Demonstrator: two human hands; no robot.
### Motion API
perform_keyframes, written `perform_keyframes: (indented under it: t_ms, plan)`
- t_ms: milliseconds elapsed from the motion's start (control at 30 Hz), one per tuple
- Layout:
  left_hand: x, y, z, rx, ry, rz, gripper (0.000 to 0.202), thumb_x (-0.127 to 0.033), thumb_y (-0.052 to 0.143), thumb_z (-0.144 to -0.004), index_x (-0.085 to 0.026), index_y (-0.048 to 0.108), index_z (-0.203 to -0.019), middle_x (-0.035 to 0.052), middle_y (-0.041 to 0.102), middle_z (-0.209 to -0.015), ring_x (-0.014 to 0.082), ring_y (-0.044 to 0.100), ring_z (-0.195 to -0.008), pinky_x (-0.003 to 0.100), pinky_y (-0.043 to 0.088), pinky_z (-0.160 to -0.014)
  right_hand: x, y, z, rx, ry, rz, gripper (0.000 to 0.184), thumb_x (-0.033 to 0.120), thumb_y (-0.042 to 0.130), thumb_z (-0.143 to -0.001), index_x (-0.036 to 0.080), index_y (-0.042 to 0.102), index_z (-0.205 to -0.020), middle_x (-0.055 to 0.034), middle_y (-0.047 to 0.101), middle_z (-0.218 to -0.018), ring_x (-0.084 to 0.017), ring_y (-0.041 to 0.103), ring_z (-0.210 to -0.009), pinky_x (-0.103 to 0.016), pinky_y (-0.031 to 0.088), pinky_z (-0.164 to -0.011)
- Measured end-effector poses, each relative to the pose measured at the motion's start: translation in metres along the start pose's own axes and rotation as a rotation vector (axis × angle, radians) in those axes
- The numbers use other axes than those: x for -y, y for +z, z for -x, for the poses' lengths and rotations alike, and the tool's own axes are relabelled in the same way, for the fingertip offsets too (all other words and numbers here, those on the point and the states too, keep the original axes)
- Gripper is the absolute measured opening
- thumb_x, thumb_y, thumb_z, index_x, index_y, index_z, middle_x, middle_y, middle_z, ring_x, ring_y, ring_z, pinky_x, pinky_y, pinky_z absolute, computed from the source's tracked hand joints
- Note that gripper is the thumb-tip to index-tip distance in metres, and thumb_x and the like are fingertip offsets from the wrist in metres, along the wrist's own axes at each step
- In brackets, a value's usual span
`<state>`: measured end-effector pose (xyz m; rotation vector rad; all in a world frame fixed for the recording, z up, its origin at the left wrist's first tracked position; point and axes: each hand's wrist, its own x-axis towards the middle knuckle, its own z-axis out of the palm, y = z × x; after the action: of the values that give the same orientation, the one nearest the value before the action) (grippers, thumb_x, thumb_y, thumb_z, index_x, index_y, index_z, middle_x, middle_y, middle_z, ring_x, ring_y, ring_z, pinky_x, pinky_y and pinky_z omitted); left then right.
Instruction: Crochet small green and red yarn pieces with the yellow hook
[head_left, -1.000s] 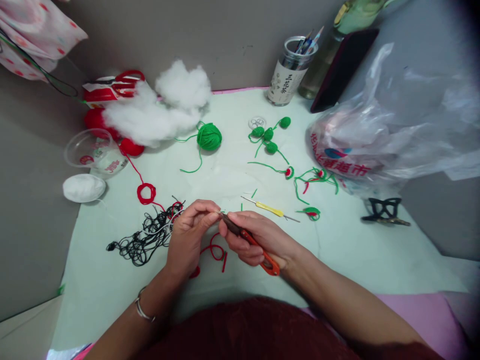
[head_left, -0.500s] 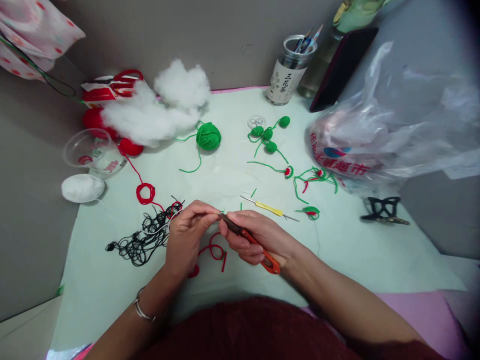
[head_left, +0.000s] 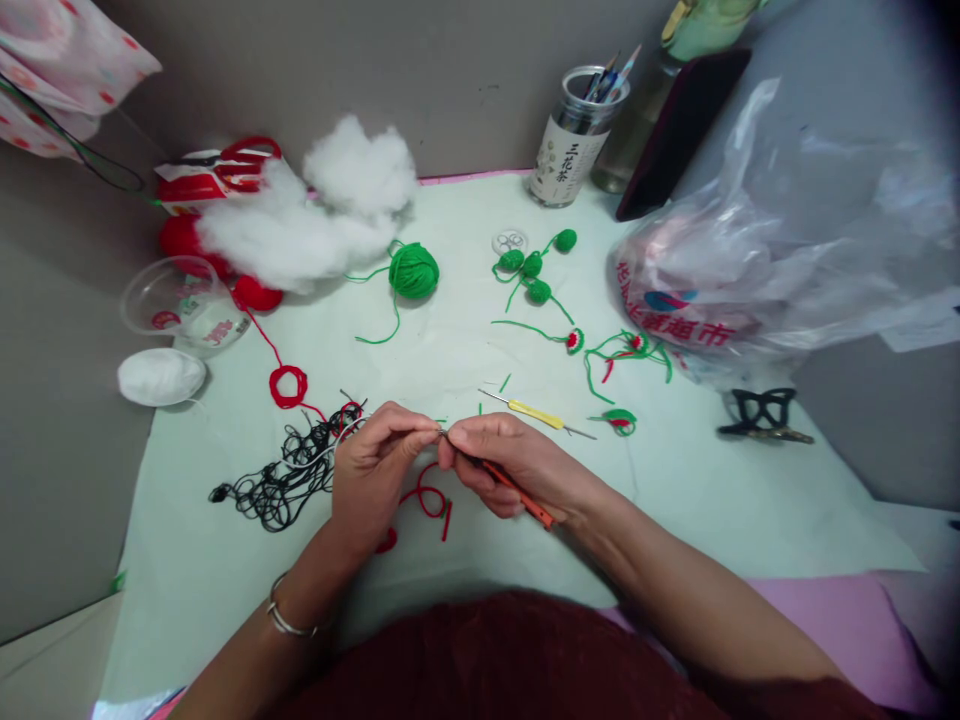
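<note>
We have grey walls point(head_left: 465, 60) standing round a table whose pale green cover point(head_left: 712, 520) shows a pink edge along the back. On its right slumps a clear plastic bag point(head_left: 690, 290), its red characters ending in 超市. A clear cup point(head_left: 165, 320) at the left bears print too small for us to read. Against the back wall stands a jar of pencils point(head_left: 568, 150), its white label reading 三花茶 downward. Above the front middle, the right hand point(head_left: 510, 445) has its fingers wrapped round an orange-handled tool point(head_left: 534, 507), while the left hand point(head_left: 375, 470) pinches thumb and forefinger together at the tool's tip; what lies between them we cannot tell. Just beyond lie green snippets point(head_left: 505, 382).
</note>
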<state>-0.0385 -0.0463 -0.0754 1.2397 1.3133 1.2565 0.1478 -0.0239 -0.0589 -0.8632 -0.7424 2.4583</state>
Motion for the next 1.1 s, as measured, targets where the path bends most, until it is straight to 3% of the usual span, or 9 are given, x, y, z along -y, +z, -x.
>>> perform_keyframes:
  t_ms: [367, 600, 833, 967, 1100]
  plan:
    - [-0.002, 0.002, 0.0, -0.004, -0.064, -0.014, 0.006, -0.02, 0.081, -0.082, -0.025, 0.081, -0.08, 0.0007, 0.075, -0.076, 0.0179, 0.067, -0.073, 0.028, 0.054, -0.07, 0.003, 0.005, 0.004, -0.185, -0.102, 0.429, 0.034, 0.048, 0.055, -0.1, 0.019, 0.063, -0.084, 0.0099, 0.046, -0.053, -0.006, 0.034, -0.039, -0.02, 0.023, -0.039]
    - [0.002, -0.001, 0.0, 0.041, 0.069, -0.122, 0.009, -0.019, 0.078, -0.086, -0.026, 0.084, -0.083, 0.0012, 0.074, -0.075, 0.0176, 0.066, -0.071, 0.028, 0.05, -0.069, 0.001, 0.007, 0.003, -0.281, -0.283, 0.833, 0.037, 0.036, 0.05, -0.103, 0.021, 0.051, -0.069, 0.0061, 0.047, -0.061, -0.009, 0.039, -0.056, -0.025, 0.03, -0.057]
    - [0.002, 0.0, -0.001, 0.053, 0.092, -0.171, 0.009, -0.02, 0.078, -0.086, -0.026, 0.083, -0.082, 0.0009, 0.075, -0.075, 0.0181, 0.066, -0.069, 0.03, 0.05, -0.068, -0.009, 0.003, 0.003, -0.348, -0.368, 1.134, 0.029, 0.034, 0.048, -0.107, 0.022, 0.056, -0.082, 0.0039, 0.051, -0.067, -0.013, 0.04, -0.061, -0.028, 0.027, -0.064]
    - [0.005, -0.001, -0.001, 0.066, 0.091, -0.192, 0.008, -0.021, 0.078, -0.086, -0.025, 0.083, -0.081, 0.0012, 0.075, -0.075, 0.018, 0.067, -0.07, 0.029, 0.051, -0.068, -0.017, 0.005, 0.0, -0.414, -0.332, 1.301, 0.025, 0.03, 0.046, -0.108, 0.021, 0.059, -0.087, -0.0016, 0.062, -0.076, -0.015, 0.045, -0.065, -0.03, 0.025, -0.064]
    - [0.003, 0.0, -0.004, 0.046, -0.038, -0.152, 0.005, -0.023, 0.08, -0.082, -0.024, 0.081, -0.078, 0.0007, 0.076, -0.075, 0.0173, 0.069, -0.07, 0.028, 0.052, -0.068, -0.015, 0.006, -0.001, -0.443, -0.295, 1.302, 0.022, 0.032, 0.048, -0.107, 0.021, 0.06, -0.093, -0.0033, 0.064, -0.083, -0.015, 0.047, -0.069, -0.03, 0.025, -0.065]
